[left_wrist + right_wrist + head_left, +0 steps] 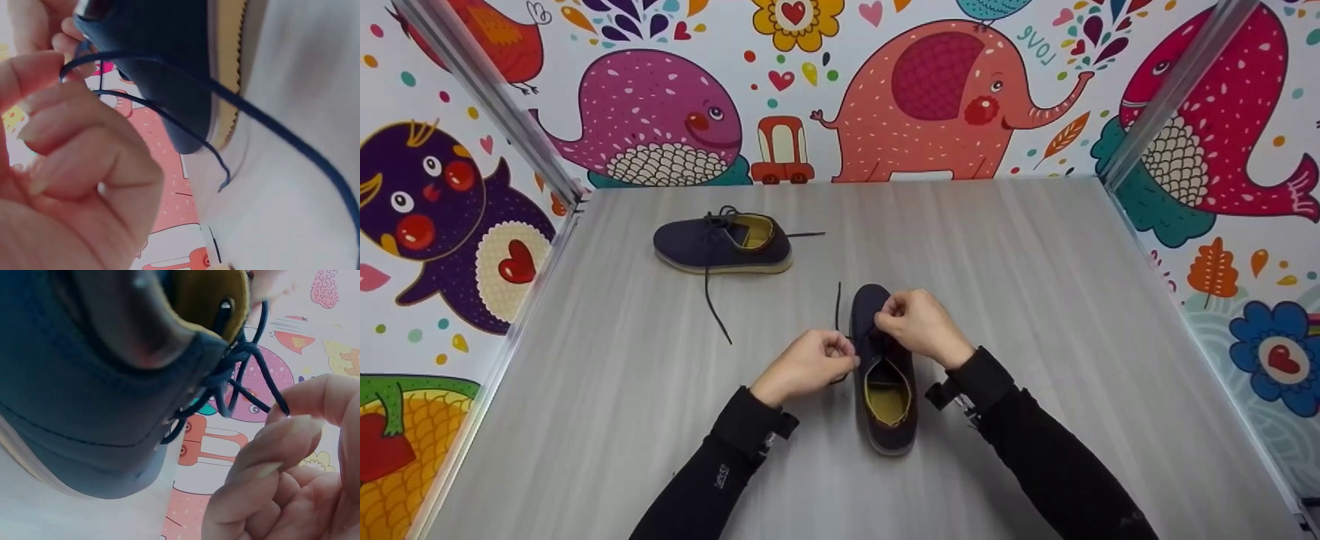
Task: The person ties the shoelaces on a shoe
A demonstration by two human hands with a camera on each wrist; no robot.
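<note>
A navy shoe (861, 386) with a yellow lining stands upright on the table, toe pointing away from me. On its left side my left hand (814, 364) pinches a dark shoelace (281, 130) between thumb and index finger; the lace's long tail hangs past the pale sole. Above the laces, my right hand (922, 326) pinches another part of the lace (268, 379) at the fingertips. The right wrist view shows crossed, looped lace at a knot (239, 355) over the tongue. How tight the knot is, I cannot tell.
A second navy shoe (686, 244) lies farther back on the left, toe to the left, its lace (709, 296) trailing over the grey table (1035, 262). Walls with cartoon animals (930, 97) and metal frame bars (502, 112) border the table at the back and sides.
</note>
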